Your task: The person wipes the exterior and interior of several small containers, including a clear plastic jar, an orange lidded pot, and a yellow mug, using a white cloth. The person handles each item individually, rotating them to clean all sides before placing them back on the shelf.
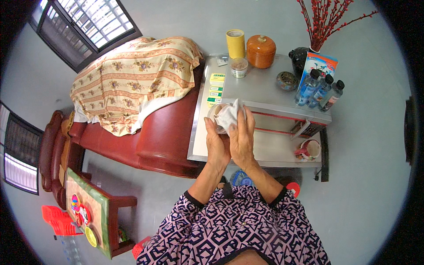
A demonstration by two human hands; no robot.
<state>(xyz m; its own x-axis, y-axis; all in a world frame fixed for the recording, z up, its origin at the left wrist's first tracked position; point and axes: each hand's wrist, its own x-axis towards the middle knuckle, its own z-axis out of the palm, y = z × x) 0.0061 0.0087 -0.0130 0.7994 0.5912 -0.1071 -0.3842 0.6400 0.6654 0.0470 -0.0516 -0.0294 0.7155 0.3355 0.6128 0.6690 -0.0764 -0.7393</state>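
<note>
White cloth (229,116) is bunched up against a clear round container (212,115), both raised between two bare hands just before the front left corner of a silver box-shaped appliance (269,86). The left grip (216,145) is curled around the container from below and the left, its thumb along the side. The right grip (241,140) is pressed onto the cloth, fingers together and pointing away from the body. Exactly what lies under the cloth cannot be told.

The appliance rests on a pale surface (201,148). On top of the appliance, toward its back left, stand a yellow canister (236,44), a small lidded tub (239,68) and a glossy orange-brown pot (261,52). Toward its right end are a round patterned pot (287,81), a dark vase (298,61) with red-budded branches (324,24), and three bottles (319,92) in a close group. Small green, yellow and white boxes (215,91) lie in a column along its left side. A colourful cup (309,150) sits in front of it, near its right end. Left of the appliance is a dark red sofa (165,132), partly draped in a cream floral cover (132,81).
</note>
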